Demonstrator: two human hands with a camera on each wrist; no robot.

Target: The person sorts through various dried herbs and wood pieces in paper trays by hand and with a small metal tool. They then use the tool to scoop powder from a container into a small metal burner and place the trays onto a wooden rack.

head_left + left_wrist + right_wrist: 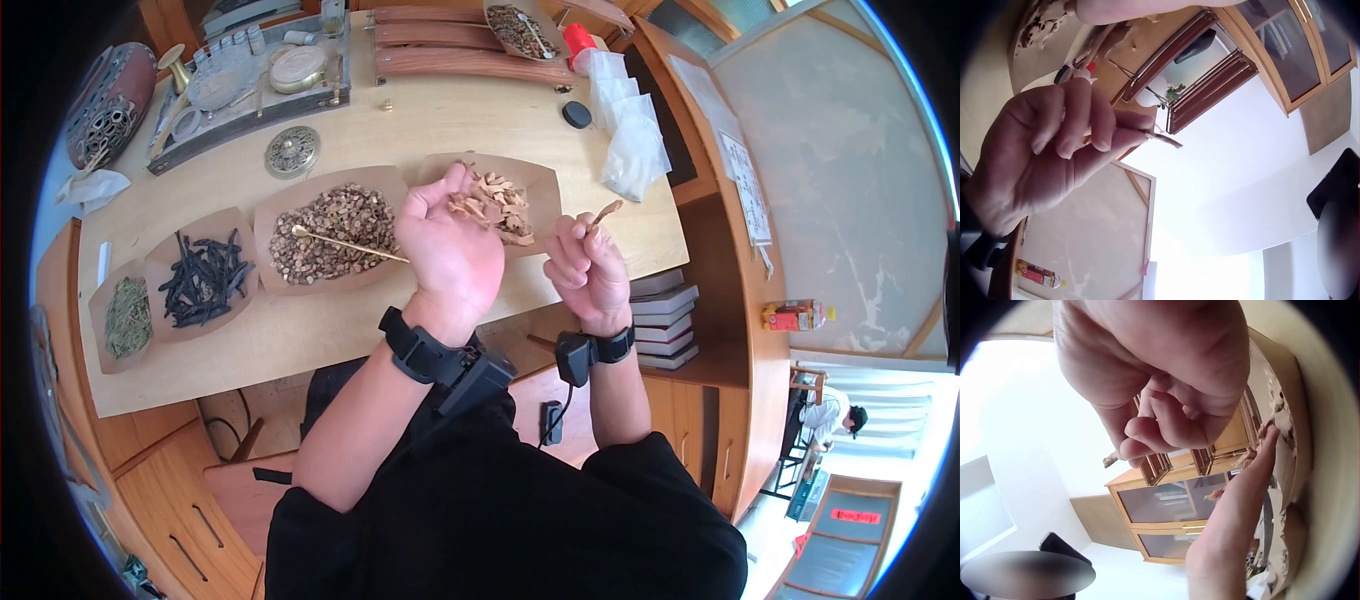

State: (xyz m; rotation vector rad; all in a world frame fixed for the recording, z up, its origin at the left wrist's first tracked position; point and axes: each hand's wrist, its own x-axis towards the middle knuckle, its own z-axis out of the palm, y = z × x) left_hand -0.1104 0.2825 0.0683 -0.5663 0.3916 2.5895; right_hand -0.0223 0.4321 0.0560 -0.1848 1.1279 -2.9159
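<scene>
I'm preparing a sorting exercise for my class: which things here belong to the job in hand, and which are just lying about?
Belong to the job, it seems:
right hand, pinching a chip
left hand, palm up
wood chips and their tray
perhaps the rod and other trays

Probably just lying about:
brass disc
black disc
plastic bags
books
bottle

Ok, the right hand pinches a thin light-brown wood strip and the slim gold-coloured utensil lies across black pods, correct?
Wrong spot for the utensil: the head view shows it across rounded brown pieces. The right hand does pinch the strip.
</scene>
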